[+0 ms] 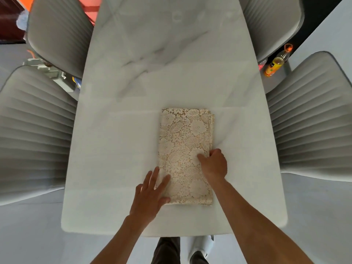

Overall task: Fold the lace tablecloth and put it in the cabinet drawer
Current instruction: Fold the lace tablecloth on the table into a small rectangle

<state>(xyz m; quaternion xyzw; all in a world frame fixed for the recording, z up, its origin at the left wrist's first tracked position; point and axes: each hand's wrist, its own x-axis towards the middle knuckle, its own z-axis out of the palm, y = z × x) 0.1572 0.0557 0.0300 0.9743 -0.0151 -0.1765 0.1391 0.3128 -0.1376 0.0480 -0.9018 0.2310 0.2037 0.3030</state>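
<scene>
The cream lace tablecloth [185,147] lies folded into a narrow rectangle on the white marble table [133,73], near its front end. My left hand [149,195] lies flat with straight fingers on the cloth's near left corner. My right hand [216,163] grips the cloth's right edge, thumb on top and fingers curled under the layers. No cabinet or drawer is in view.
Grey ribbed chairs stand on both sides: near left [34,130], far left [61,31], near right [314,119], far right [272,21]. An orange drink bottle [275,65] stands on the floor at right. Tools and clutter [51,71] lie on the floor at left.
</scene>
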